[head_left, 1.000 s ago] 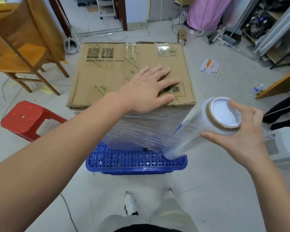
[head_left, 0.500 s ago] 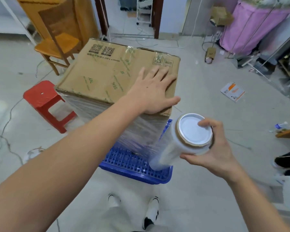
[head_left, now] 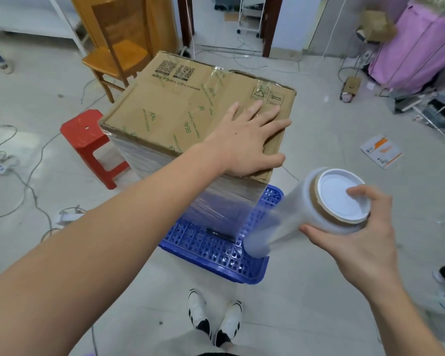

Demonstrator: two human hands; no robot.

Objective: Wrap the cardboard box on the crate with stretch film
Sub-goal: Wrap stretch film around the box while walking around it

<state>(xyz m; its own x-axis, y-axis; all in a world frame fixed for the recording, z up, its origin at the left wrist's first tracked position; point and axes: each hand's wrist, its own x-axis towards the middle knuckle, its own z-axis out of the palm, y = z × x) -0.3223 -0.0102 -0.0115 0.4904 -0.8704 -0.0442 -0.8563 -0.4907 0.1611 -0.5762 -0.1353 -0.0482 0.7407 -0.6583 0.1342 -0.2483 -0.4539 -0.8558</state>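
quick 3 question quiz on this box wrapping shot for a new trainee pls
1. True or false: the left hand lies flat with spread fingers on top of the cardboard box.
2. Which hand has its grip on the stretch film roll?
3. Multiple choice: what does the box stand on? A) the red stool B) the blue crate C) the wooden chair

Key
1. True.
2. The right hand, holding the roll at its capped end.
3. B; film already covers the box sides that show.
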